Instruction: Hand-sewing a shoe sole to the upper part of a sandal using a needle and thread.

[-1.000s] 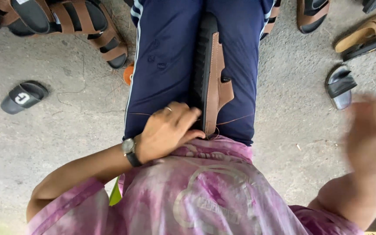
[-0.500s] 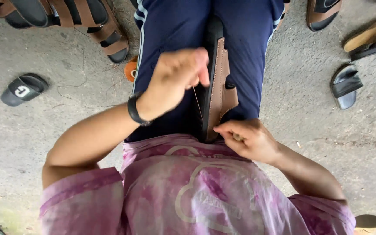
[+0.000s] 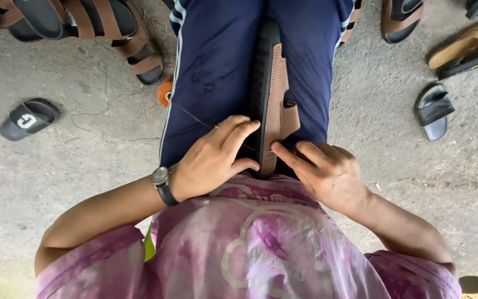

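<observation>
Brown sandal [image 3: 275, 99] sits clamped between the knees, where the left hand [image 3: 214, 158] and right hand [image 3: 327, 171] have now closed in, fingertips pinching thread [image 3: 195, 117] at its strap.

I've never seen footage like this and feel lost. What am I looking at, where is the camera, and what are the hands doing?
The camera sits on a person's head, looking straight down at their lap. A brown-strapped sandal stands on edge between their knees. The left hand, with a wristwatch, rests against the sole, a thin thread running past its fingers. The right hand pinches at the strap's edge. Other sandals and a black slide lie on the concrete ground.
</observation>
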